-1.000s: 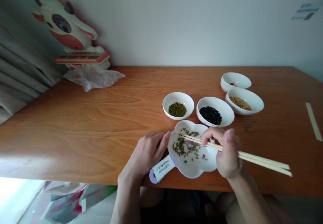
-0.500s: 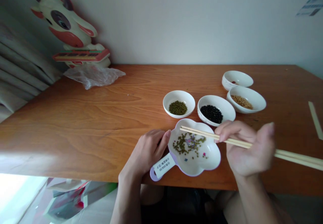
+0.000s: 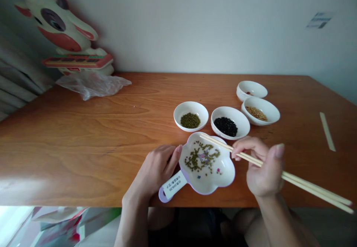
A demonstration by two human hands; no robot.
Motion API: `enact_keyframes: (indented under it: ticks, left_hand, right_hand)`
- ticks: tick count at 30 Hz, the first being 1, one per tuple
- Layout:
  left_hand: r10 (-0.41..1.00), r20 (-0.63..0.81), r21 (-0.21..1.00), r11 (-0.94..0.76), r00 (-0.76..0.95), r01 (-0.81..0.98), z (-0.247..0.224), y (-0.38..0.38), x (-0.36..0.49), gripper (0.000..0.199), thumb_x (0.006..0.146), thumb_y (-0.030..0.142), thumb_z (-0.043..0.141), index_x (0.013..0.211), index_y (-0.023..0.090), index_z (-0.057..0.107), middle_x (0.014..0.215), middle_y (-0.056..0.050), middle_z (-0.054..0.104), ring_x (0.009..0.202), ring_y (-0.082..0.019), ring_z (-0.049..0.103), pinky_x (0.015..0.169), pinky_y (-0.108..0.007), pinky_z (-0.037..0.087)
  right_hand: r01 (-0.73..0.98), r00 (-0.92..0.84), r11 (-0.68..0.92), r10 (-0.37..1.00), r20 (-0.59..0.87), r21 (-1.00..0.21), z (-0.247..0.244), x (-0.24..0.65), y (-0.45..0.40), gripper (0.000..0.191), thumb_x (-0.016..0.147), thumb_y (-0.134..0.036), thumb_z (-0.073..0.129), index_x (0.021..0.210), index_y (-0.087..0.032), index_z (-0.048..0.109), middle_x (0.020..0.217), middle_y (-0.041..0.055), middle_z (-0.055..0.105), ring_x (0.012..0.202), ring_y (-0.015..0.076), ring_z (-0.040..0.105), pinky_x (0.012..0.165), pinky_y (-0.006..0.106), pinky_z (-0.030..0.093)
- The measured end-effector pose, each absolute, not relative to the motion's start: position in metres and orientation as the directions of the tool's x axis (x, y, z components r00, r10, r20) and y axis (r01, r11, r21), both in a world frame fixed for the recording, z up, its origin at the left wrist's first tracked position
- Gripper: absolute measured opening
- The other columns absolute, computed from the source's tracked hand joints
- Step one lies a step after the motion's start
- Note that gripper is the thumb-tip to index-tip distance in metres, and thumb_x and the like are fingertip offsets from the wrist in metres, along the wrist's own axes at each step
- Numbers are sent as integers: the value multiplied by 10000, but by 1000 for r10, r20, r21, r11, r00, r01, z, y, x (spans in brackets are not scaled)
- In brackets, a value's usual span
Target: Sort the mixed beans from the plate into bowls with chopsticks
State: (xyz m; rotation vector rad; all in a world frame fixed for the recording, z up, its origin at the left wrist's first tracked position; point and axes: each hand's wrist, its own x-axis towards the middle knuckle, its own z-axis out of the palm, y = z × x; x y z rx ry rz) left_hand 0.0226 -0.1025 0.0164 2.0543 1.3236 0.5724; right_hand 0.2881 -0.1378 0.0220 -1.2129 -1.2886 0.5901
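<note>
My left hand (image 3: 161, 165) is closed at the left rim of a white flower-shaped dish (image 3: 227, 171) with a purple edge and a labelled handle. Scattered green mung beans (image 3: 199, 158) lie in the dish over a printed cartoon. In my right hand (image 3: 262, 163) is a pair of wooden chopsticks (image 3: 304, 184), slanting over the dish with their tips by its far rim. No bean can be made out between the tips. Just beyond the dish stand a white bowl of mung beans (image 3: 190, 120) and a bowl of black beans (image 3: 226, 127).
Farther right are a bowl of pale tan beans or nuts (image 3: 256, 113) and a bowl (image 3: 251, 88) with a few reddish pieces. A pale strip (image 3: 327, 132) lies on the right of the wooden table (image 3: 125, 135). A cow toy (image 3: 67, 28) and a clear plastic bag (image 3: 95, 85) are back left.
The whole view has shifted, so things appear farther left. The chopstick tips have moved rightward relative to the dish, toward its far rim. My left hand stays on the dish.
</note>
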Motion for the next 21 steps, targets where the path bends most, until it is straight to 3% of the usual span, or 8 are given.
enact_keyframes:
  ticks: [5, 13, 21]
  left_hand:
    - [914, 29, 710, -304, 405, 636, 16, -103, 23, 481, 1164, 453, 367, 793, 221, 566, 830, -22, 712, 768, -186, 621, 752, -317, 408]
    - [915, 30, 708, -303, 402, 638, 17, -102, 23, 475, 1165, 449, 368, 809, 224, 588, 853, -26, 731, 781, -192, 638, 766, -318, 417]
    - [914, 4, 710, -287, 405, 642, 14, -102, 21, 470, 1166, 458, 369, 839, 222, 611, 873, -28, 729, 801, -195, 627, 784, -324, 403]
  right_hand:
    - [355, 189, 301, 904, 383, -885, 14, 314, -159, 709, 1125, -557, 232, 795, -245, 777, 785, 64, 713, 734, 228, 624, 668, 364, 454]
    - [418, 119, 269, 930, 347, -868, 8, 318, -160, 797, 1093, -649, 91, 775, -253, 705, 793, 66, 693, 815, 259, 642, 723, 388, 463]
    - [434, 65, 245, 951, 302, -867, 2, 314, -157, 785, 1104, -621, 64, 822, -258, 699, 836, 53, 706, 807, 232, 631, 723, 374, 442]
